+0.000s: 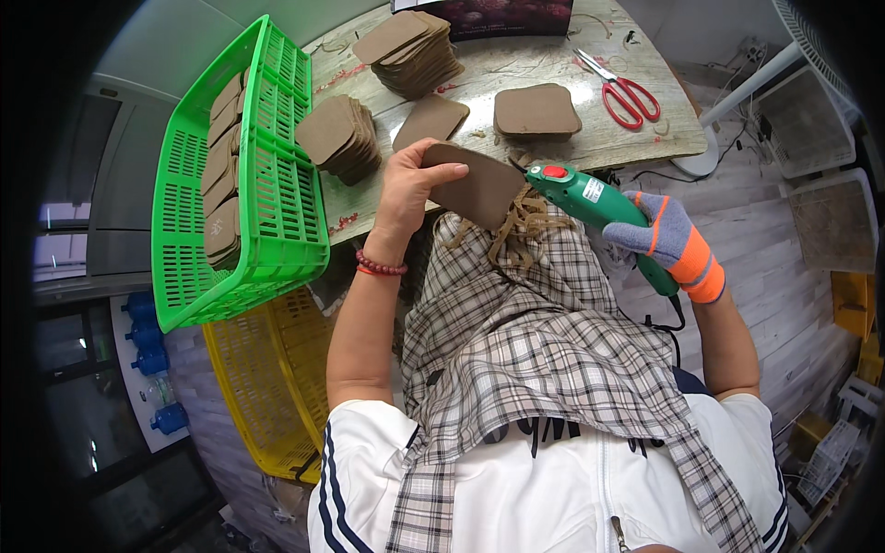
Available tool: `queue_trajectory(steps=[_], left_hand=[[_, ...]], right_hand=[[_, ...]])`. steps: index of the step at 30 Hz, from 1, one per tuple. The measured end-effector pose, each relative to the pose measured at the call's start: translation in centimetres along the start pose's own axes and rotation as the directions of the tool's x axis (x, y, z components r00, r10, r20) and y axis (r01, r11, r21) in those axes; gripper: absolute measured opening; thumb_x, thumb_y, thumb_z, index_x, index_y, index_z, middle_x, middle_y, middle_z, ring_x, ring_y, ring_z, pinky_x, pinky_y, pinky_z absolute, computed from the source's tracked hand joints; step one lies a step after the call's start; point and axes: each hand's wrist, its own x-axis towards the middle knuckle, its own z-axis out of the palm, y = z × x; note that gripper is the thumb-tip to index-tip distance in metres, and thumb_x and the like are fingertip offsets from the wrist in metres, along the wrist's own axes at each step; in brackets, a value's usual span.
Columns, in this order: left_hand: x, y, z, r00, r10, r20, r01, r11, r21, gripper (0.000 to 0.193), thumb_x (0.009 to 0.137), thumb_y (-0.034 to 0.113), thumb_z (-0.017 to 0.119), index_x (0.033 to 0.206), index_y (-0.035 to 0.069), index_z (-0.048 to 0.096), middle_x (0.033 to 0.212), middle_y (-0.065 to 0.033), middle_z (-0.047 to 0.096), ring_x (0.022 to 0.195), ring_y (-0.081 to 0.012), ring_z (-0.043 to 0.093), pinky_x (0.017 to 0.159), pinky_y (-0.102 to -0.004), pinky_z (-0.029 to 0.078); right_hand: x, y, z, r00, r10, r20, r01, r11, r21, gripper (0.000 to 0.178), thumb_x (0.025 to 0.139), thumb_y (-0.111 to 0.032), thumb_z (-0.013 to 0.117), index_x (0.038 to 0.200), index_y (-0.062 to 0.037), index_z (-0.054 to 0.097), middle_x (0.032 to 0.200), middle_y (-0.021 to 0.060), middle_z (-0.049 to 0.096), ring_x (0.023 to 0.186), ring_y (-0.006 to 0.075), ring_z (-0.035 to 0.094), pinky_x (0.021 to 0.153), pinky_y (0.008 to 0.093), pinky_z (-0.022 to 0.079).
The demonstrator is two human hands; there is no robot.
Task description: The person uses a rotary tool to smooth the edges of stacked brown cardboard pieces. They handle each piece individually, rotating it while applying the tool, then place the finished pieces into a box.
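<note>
My left hand is bare and pinches a flat brown piece with rounded corners, thumb on top, above my lap at the table's near edge. My right hand, in a grey and orange glove, is wrapped round green electric scissors with a red switch. Their dark blade tip is close to the piece's right corner; I cannot tell whether it touches. Brown trimmed strips hang below that corner onto my checked apron. A similar loose brown piece lies just beyond my left hand.
On the table stand a tall brown stack, a leaning stack, a low stack and red-handled scissors. A green basket with brown pieces is at left, above a yellow basket. A cord trails from the tool.
</note>
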Motion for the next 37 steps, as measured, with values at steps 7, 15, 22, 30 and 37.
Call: queue_trajectory(steps=[7,15,22,30,37], left_hand=[[0.2,0.2,0.7,0.976,-0.122,0.178,0.120,0.992,0.025,0.017,0.074,-0.003,0.070,0.090,-0.001,0.064,0.084,-0.0030,0.066,0.073,-0.0084,0.061,0.069,-0.0217,0.049],[0.4,0.7,1.6,0.915,-0.259,0.310,0.193,0.954,0.230,0.019,0.071,-0.001,0.073,0.087,-0.001,0.064,0.081,-0.0014,0.065,0.073,-0.0074,0.059,0.069,-0.0211,0.047],[-0.1,1.3,2.4,0.876,-0.348,0.332,0.233,0.911,0.341,0.050,0.066,-0.004,0.075,0.113,0.001,0.057,0.093,-0.0036,0.063,0.085,-0.0091,0.058,0.077,-0.0225,0.046],[2.1,0.1,-2.6,0.989,-0.142,-0.030,0.140,0.988,-0.058,0.023,0.082,-0.003,0.060,0.104,0.000,0.056,0.093,-0.0085,0.063,0.080,-0.0144,0.062,0.074,-0.0271,0.052],[10.1,-2.4,3.2,0.979,0.009,-0.203,-0.046,0.983,-0.178,0.026,0.083,0.001,0.062,0.108,-0.002,0.057,0.093,-0.0078,0.062,0.083,-0.0132,0.059,0.078,-0.0276,0.049]], right_hand=[[0.3,0.2,0.4,0.999,0.004,0.050,-0.004,1.000,-0.003,0.047,0.075,-0.030,0.076,0.106,0.0020,0.059,0.068,0.0012,0.059,0.054,0.0055,0.053,0.048,0.0205,0.043],[0.7,-0.3,1.0,0.996,-0.004,0.087,0.003,1.000,0.007,0.049,0.075,-0.030,0.077,0.106,0.0020,0.058,0.067,0.0011,0.058,0.052,0.0048,0.052,0.047,0.0200,0.042],[2.0,0.5,2.1,0.995,-0.034,0.094,0.030,0.999,0.046,0.046,0.075,-0.029,0.077,0.104,0.0016,0.060,0.068,0.0002,0.058,0.054,0.0054,0.051,0.049,0.0205,0.041],[0.5,3.3,0.1,0.992,-0.047,-0.113,0.062,0.989,0.134,0.036,0.077,-0.022,0.073,0.101,0.0011,0.059,0.068,0.0003,0.057,0.056,0.0060,0.052,0.051,0.0218,0.042],[-0.9,3.3,-0.2,0.979,0.000,-0.203,0.053,0.966,0.252,0.035,0.078,-0.019,0.071,0.104,0.0013,0.058,0.068,0.0012,0.057,0.055,0.0070,0.051,0.052,0.0219,0.043]])
